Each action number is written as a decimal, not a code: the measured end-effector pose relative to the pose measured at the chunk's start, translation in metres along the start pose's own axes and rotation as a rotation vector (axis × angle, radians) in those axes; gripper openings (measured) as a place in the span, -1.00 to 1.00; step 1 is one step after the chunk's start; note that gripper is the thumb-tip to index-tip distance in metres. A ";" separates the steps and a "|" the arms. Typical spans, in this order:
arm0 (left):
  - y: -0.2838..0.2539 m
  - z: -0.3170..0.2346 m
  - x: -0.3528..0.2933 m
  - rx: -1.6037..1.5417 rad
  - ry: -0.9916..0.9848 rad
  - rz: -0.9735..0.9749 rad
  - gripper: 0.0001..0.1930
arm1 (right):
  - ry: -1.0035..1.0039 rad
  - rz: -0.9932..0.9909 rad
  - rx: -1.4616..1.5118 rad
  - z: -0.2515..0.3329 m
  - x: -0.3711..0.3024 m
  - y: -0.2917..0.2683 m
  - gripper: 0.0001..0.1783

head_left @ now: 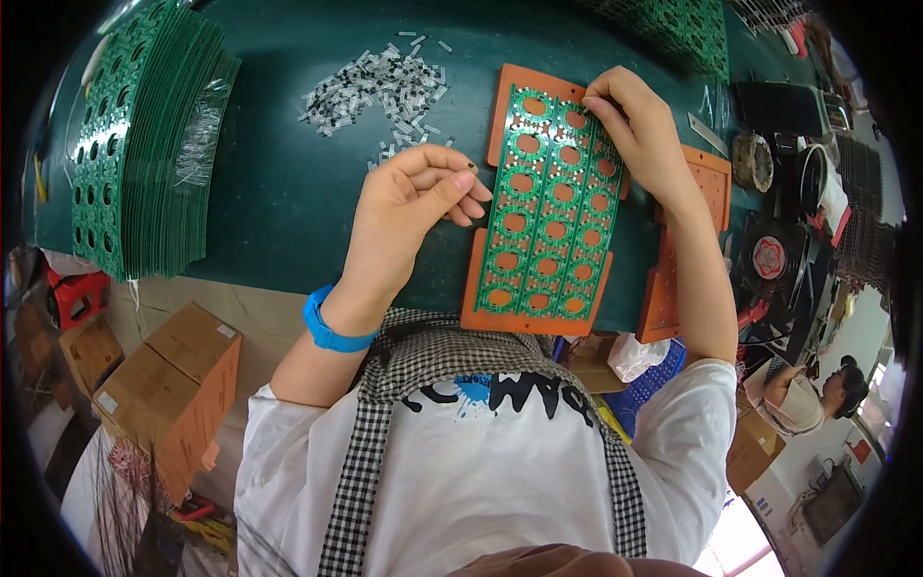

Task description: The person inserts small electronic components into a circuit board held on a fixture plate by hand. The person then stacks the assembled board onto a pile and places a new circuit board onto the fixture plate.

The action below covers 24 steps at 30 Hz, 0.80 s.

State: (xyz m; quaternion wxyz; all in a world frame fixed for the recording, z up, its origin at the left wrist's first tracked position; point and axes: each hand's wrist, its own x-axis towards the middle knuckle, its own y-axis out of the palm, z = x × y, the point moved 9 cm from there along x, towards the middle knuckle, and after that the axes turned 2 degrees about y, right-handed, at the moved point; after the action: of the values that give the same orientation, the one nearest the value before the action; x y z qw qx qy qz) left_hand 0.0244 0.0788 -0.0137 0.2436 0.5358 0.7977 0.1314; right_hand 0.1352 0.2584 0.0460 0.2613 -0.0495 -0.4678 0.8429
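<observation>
Left hand (419, 192) curls beside green board (538, 205) — right hand (638, 125) pinches over it, contents unclear.

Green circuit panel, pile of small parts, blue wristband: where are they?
Green circuit panel (560, 212): head view, board between two holes.
Pile of small parts (373, 87): head view, middle of heap.
Blue wristband (325, 333): head view, outer surface.

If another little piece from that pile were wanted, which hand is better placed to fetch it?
Probably the left hand: it is close to the pile of small pieces, while the right hand is farther off, at the green board.
</observation>
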 end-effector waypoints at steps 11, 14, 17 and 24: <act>0.000 0.004 -0.003 -0.118 -0.086 -0.028 -0.90 | -0.057 -0.121 -0.025 -0.001 -0.007 0.001 -0.90; 0.005 0.004 -0.006 -0.106 -0.086 -0.038 -0.87 | -0.148 -0.174 -0.076 0.007 -0.013 -0.002 -0.92; 0.014 0.005 -0.004 -0.094 -0.113 -0.015 -0.85 | -0.287 -0.216 -0.229 0.024 -0.022 -0.007 -0.87; 0.035 0.012 -0.007 -0.065 -0.158 0.112 -0.85 | -0.201 -0.041 0.246 0.086 -0.045 0.005 -0.77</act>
State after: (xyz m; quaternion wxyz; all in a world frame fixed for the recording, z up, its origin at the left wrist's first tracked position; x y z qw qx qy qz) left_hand 0.0605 0.0855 -0.0058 0.3155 0.5800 0.7401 0.1278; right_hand 0.1435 0.1687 0.0826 0.2346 0.0772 -0.3857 0.8890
